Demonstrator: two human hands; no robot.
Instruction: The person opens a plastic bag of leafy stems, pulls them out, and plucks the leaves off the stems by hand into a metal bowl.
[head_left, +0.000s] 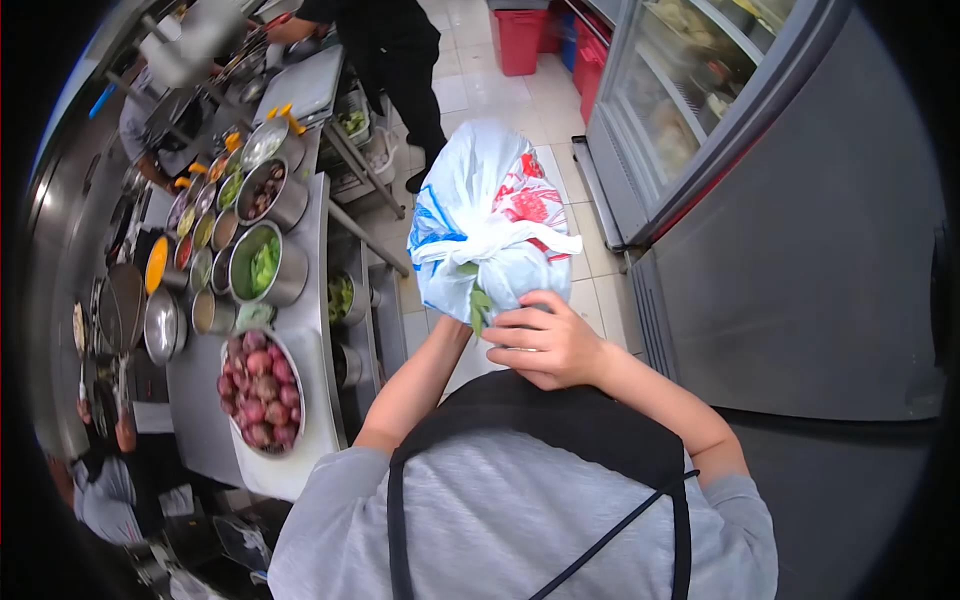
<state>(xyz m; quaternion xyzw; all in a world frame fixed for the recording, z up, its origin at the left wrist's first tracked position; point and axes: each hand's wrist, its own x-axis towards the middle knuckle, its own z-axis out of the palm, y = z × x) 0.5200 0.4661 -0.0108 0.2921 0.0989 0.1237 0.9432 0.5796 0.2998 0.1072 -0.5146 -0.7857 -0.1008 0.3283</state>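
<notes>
A white plastic bag point(490, 190) with red and blue print, knotted at the top, is held up in front of my chest. Green leaves point(479, 303) poke out below the knot. My right hand point(545, 343) rests against the bag's near side beside the leaves, its fingers spread. The left forearm point(425, 375) reaches under the bag, and the bag hides the left hand, so its fingers do not show.
On the left, a steel counter point(200, 385) bears a bowl of red onions point(262, 390), a pot of green leaves point(268, 262) and several containers. A person in black point(395, 60) stands ahead. Fridges point(790, 260) line the right side. Other people work across the counter.
</notes>
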